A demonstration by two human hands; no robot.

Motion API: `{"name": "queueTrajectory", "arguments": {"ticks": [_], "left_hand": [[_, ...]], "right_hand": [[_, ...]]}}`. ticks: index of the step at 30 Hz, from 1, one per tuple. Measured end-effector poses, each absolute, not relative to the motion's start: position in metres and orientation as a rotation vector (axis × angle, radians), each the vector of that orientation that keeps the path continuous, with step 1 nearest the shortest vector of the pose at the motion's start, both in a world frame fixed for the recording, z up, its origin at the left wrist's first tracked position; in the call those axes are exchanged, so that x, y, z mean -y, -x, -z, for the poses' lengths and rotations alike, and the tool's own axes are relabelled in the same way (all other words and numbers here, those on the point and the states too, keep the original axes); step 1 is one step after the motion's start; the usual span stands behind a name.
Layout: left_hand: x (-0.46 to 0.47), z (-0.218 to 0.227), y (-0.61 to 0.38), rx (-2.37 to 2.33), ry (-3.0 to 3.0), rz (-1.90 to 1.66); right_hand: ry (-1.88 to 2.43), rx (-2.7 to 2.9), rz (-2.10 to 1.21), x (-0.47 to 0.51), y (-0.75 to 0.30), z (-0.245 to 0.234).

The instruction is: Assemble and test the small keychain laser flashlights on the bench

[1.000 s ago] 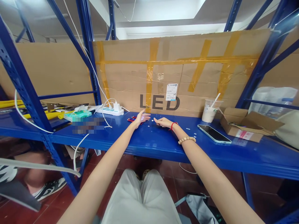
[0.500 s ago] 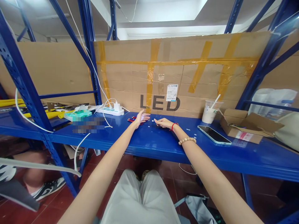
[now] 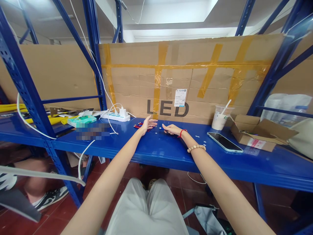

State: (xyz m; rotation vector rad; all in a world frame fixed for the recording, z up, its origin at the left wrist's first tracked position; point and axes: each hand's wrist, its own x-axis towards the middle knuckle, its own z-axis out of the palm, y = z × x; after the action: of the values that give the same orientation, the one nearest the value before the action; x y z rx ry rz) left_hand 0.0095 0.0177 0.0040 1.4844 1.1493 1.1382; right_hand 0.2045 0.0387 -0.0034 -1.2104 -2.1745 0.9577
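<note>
My left hand (image 3: 148, 123) rests on its side on the blue shelf top (image 3: 151, 148), fingers stretched out toward the right and palm turned inward. Small shiny red objects (image 3: 137, 126) lie beside and partly behind it; their kind is unclear. Across a short gap, my right hand (image 3: 171, 129) is closed in a pinch. A small thin blue piece with a pale tip (image 3: 161, 128) sticks out from its fingertips, too small to name. A red cord and a beaded bracelet (image 3: 196, 148) are on the right wrist and forearm.
A phone (image 3: 224, 142), a cup with a straw (image 3: 220, 117) and an open carton (image 3: 261, 132) stand to the right. On the left are a power strip (image 3: 116, 115), white cables and a teal packet (image 3: 81, 120). A large cardboard sheet (image 3: 137, 81) backs the shelf.
The small piece at my right fingertips shows more blue and has shifted slightly. My left hand stays in place with fingers outstretched.
</note>
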Motion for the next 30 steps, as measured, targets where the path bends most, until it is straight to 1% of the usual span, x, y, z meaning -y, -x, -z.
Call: {"name": "queueTrajectory", "arguments": {"ticks": [6,10,15,20,25,30], "left_hand": [[-0.016,-0.001,-0.011,-1.181,-1.622,-1.164],[-0.010,0.003,-0.018,-1.182,-1.808,-1.228],[-0.008,0.004,-0.019,-1.245,-1.918,-1.226],[-0.016,0.004,-0.011,-1.439,-1.876,-1.285],[-0.024,0.007,0.006,-1.719,-1.701,-1.370],[-0.024,0.010,0.019,-1.860,-1.633,-1.438]], "right_hand": [[1.169,2.134,-1.015,-0.042,-0.206,0.005],[1.067,2.109,-1.037,-0.041,-0.199,0.006],[0.934,2.062,-1.017,-0.036,-0.181,0.004],[0.919,2.062,-1.002,-0.031,-0.177,0.002],[0.971,2.115,-0.966,-0.025,-0.179,0.001],[0.986,2.225,-0.942,-0.026,-0.178,0.003]]}}
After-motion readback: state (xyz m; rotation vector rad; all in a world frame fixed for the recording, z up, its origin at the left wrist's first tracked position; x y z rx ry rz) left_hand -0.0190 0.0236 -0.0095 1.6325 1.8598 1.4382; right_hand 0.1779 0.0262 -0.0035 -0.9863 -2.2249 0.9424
